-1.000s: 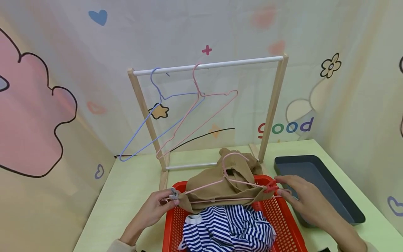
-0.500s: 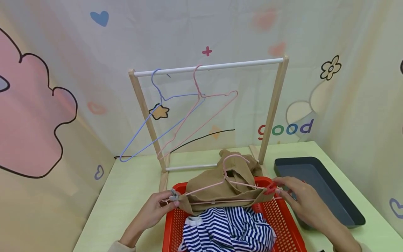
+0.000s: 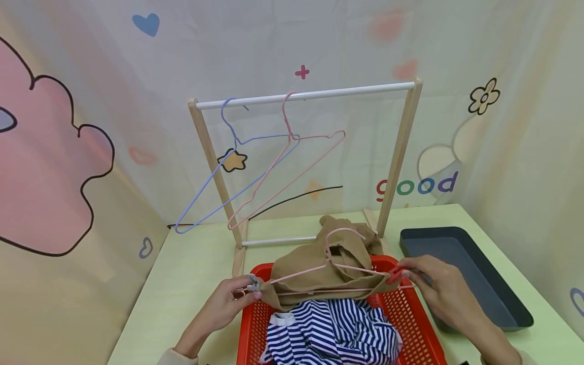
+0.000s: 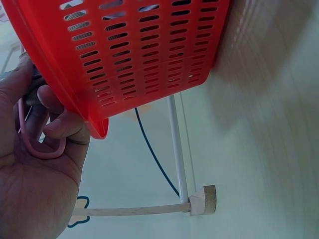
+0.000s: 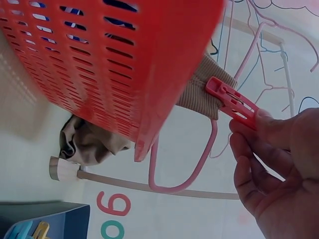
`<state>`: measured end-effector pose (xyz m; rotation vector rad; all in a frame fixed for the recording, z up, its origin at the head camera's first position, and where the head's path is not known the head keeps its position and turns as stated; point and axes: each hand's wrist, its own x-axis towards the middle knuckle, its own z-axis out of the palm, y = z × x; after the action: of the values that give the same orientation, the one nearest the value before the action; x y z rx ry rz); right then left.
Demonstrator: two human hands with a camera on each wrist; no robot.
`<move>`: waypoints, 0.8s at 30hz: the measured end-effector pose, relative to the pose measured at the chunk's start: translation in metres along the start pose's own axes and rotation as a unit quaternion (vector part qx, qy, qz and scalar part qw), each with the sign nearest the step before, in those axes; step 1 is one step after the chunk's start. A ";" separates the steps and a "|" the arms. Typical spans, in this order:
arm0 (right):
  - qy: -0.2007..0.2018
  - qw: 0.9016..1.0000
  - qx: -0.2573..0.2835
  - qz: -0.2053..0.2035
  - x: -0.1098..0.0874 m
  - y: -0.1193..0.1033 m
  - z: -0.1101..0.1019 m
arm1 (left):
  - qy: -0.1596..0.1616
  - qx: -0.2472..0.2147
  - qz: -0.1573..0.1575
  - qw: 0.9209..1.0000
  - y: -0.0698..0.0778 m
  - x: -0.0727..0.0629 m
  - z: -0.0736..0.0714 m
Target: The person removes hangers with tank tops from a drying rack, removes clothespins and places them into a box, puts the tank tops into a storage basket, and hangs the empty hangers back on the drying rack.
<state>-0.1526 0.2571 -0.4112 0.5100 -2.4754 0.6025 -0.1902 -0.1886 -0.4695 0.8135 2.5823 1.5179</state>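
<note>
A brown garment (image 3: 292, 261) with a ribbed edge (image 5: 197, 94) lies across the back of a red basket (image 3: 245, 329), a pink hanger (image 3: 298, 274) along its near edge. At the hanger's left end, my left hand (image 3: 223, 303) curls its fingers round the pink wire, thumb beside a grey clothespin (image 3: 253, 283). A red clothespin (image 5: 232, 99) bites the garment's right corner over the hanger. My right hand (image 3: 440, 286) pinches that clothespin between thumb and forefinger, the other fingers loosely bent. Below the garment, a navy-and-white striped garment (image 3: 328, 329) is bunched in the basket.
Behind the basket stands a wooden rack with a white bar (image 3: 356, 92). A blue hanger (image 3: 201, 187) and another pink hanger (image 3: 315, 158) hang from it. To the right lies a dark grey tray (image 3: 474, 274); clothespins (image 5: 22, 230) show in it from the right wrist.
The right thumb and forefinger have come closer together on the red clothespin. That corner of the garment has shifted slightly right. My left hand stays nearly still.
</note>
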 end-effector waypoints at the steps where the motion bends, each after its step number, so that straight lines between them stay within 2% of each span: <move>1: 0.007 1.000 0.002 -0.002 0.000 0.000 0.000 | 0.000 0.000 0.003 1.000 0.000 0.000 0.000; 7: 0.032 0.999 0.014 -0.010 0.003 -0.001 -0.003 | -0.003 -0.008 0.002 1.000 -0.001 -0.001 0.000; 19: 0.038 0.999 -0.002 -0.033 0.009 -0.003 -0.005 | 0.000 0.015 0.010 1.000 0.000 0.001 0.000; 24: 0.034 0.999 0.027 -0.022 0.012 0.001 -0.007 | 0.004 0.020 0.010 1.000 0.000 0.001 0.000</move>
<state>-0.1594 0.2589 -0.3992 0.5550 -2.3826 0.6594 -0.1910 -0.1885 -0.4688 0.8401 2.6266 1.4814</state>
